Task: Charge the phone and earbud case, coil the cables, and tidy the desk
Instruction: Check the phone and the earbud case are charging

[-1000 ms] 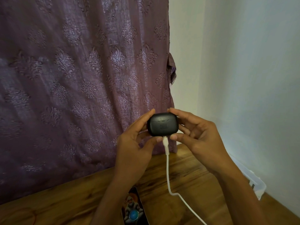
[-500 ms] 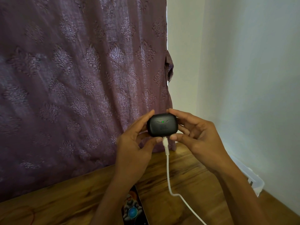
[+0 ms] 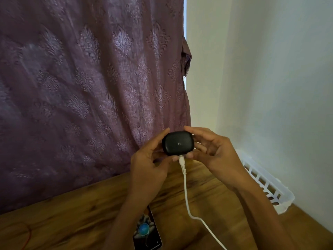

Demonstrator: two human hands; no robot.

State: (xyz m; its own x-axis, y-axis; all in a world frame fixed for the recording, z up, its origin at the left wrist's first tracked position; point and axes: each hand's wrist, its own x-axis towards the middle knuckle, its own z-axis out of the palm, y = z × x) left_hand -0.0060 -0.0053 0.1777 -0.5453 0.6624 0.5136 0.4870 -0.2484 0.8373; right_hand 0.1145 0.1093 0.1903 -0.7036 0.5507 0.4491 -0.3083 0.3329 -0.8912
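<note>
both hands, left (image 3: 149, 159) and right (image 3: 214, 152), pinch a black case (image 3: 177, 143) above the counter (image 3: 75, 213). a white cable (image 3: 186, 193) is plugged in under it. a phone (image 3: 146, 231) lies below.

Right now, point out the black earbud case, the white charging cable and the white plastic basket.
black earbud case (image 3: 177, 143): head view, middle of its front face.
white charging cable (image 3: 186, 193): head view, hanging stretch below the plug.
white plastic basket (image 3: 285, 201): head view, solid near corner.

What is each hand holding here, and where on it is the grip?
Both hands hold the black earbud case: left hand pinches its left end, right hand its right end. The white cable plugs into its underside.
</note>
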